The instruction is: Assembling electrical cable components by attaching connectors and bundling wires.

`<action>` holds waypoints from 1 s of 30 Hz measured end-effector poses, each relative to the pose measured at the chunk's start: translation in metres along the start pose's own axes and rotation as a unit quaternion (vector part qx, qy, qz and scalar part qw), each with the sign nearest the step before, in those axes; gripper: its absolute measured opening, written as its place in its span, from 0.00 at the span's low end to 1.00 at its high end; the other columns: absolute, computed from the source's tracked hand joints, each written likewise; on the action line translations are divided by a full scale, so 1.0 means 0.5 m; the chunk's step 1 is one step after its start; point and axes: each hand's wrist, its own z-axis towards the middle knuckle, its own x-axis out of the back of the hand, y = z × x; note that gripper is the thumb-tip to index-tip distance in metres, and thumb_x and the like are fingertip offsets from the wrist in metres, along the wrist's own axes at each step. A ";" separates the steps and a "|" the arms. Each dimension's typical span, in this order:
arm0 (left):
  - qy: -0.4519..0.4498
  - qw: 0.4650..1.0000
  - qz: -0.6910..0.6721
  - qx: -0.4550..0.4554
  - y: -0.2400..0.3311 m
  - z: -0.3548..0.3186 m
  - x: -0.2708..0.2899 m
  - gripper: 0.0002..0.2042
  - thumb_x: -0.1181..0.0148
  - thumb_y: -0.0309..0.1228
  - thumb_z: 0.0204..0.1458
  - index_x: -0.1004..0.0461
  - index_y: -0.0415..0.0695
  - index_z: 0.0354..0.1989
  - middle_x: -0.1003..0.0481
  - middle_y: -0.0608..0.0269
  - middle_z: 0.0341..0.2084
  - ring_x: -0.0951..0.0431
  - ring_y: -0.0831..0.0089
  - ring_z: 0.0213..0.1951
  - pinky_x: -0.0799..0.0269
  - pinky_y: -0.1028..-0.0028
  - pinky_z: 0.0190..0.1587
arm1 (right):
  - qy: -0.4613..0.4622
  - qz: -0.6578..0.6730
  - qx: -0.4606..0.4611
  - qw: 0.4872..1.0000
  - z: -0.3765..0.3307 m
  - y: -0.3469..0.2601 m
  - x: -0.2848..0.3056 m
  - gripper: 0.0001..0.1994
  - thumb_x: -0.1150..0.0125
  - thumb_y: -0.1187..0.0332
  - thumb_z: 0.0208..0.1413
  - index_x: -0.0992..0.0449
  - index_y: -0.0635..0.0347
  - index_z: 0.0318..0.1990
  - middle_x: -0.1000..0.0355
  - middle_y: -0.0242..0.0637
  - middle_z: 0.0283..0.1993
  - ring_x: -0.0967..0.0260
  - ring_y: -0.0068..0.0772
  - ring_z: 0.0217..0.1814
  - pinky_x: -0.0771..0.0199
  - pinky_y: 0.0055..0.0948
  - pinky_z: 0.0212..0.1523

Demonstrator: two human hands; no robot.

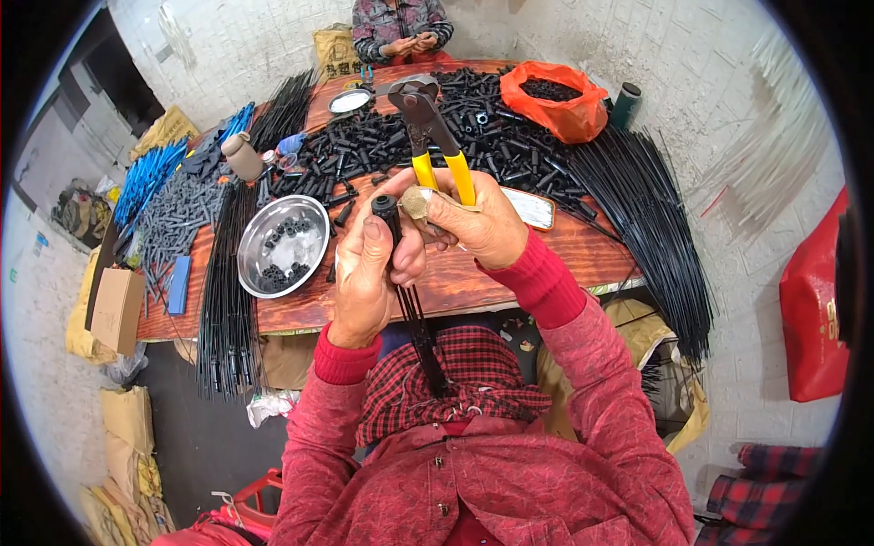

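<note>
My left hand (pixel 361 278) is closed around a black plastic tube part (pixel 386 217), its round end pointing up. Thin black rods (pixel 414 323) hang from below that part toward my lap. Beside it, my right hand (pixel 496 223) grips end-cutting pincers (pixel 424 123) with yellow handles, jaws pointing up and away from me. Tan tape or cloth (pixel 416 202) wraps a digit of the right hand. The fingers of both hands meet near the tube part, and what lies between the right fingertips is partly hidden. Both hands are over the table's near edge.
On the wooden table (pixel 473 282) lies a heap of black tube parts (pixel 364 136). A steel bowl (pixel 312 259) with small black pieces stands left. Long black rods (pixel 651 237) overhang the right edge; more (pixel 228 282) lie left. Behind are an orange bag (pixel 569 114) and another person's hands (pixel 411 44).
</note>
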 end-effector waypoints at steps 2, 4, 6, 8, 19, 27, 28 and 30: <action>0.002 1.000 0.003 0.002 0.000 0.000 -0.001 0.29 0.56 0.49 0.66 0.43 0.39 0.68 0.40 0.72 0.21 0.44 0.85 0.20 0.47 0.83 0.23 | -0.002 0.003 0.001 1.000 0.000 -0.001 0.001 0.19 0.46 0.57 0.65 0.26 0.65 0.53 0.30 0.27 0.27 0.40 0.14 0.25 0.41 0.17 0.25; -0.002 1.000 0.004 0.002 0.000 0.000 0.001 0.29 0.56 0.49 0.66 0.43 0.40 0.68 0.41 0.72 0.21 0.44 0.85 0.20 0.47 0.83 0.23 | -0.004 0.006 0.002 1.000 0.000 -0.001 0.002 0.19 0.46 0.57 0.65 0.26 0.65 0.53 0.30 0.26 0.27 0.40 0.14 0.26 0.41 0.17 0.25; -0.007 1.000 0.005 0.001 0.000 0.002 0.002 0.30 0.55 0.49 0.66 0.43 0.40 0.68 0.41 0.72 0.21 0.44 0.85 0.20 0.47 0.83 0.23 | 0.001 0.000 0.001 1.000 -0.001 0.001 0.002 0.19 0.46 0.57 0.65 0.26 0.65 0.53 0.30 0.26 0.27 0.40 0.14 0.25 0.41 0.17 0.25; -0.008 1.000 0.005 0.003 0.001 0.001 0.002 0.29 0.55 0.49 0.66 0.43 0.40 0.68 0.41 0.72 0.21 0.44 0.84 0.20 0.48 0.83 0.23 | 0.000 -0.004 -0.002 1.000 0.000 -0.003 0.001 0.19 0.46 0.57 0.65 0.26 0.65 0.53 0.30 0.26 0.27 0.40 0.14 0.25 0.41 0.17 0.25; -0.027 0.999 -0.045 0.011 -0.005 0.001 0.013 0.29 0.53 0.48 0.65 0.43 0.40 0.67 0.42 0.72 0.21 0.46 0.84 0.20 0.49 0.83 0.23 | 0.005 -0.015 -0.004 1.000 -0.005 -0.014 -0.006 0.20 0.45 0.57 0.65 0.26 0.65 0.53 0.30 0.27 0.27 0.40 0.14 0.25 0.41 0.17 0.25; -0.004 1.000 -0.017 0.003 -0.005 0.000 0.008 0.27 0.52 0.46 0.66 0.41 0.40 0.66 0.42 0.72 0.20 0.46 0.85 0.20 0.50 0.83 0.22 | 0.088 -0.141 0.104 0.981 -0.013 -0.004 -0.026 0.20 0.45 0.57 0.65 0.27 0.65 0.54 0.29 0.27 0.28 0.34 0.15 0.28 0.33 0.16 0.29; -0.011 1.000 -0.026 0.003 -0.006 0.001 0.009 0.27 0.52 0.46 0.66 0.41 0.41 0.66 0.42 0.73 0.20 0.46 0.85 0.20 0.50 0.83 0.22 | 0.087 -0.141 0.103 0.981 -0.013 -0.011 -0.024 0.20 0.45 0.57 0.65 0.27 0.65 0.54 0.29 0.27 0.28 0.34 0.15 0.28 0.33 0.16 0.29; -0.018 0.999 -0.035 0.003 -0.005 0.001 0.010 0.27 0.52 0.46 0.66 0.41 0.41 0.67 0.42 0.73 0.20 0.46 0.85 0.20 0.50 0.83 0.22 | 0.016 -0.027 -0.001 1.000 -0.015 -0.034 -0.018 0.21 0.44 0.55 0.64 0.27 0.65 0.54 0.29 0.26 0.28 0.35 0.14 0.28 0.35 0.16 0.27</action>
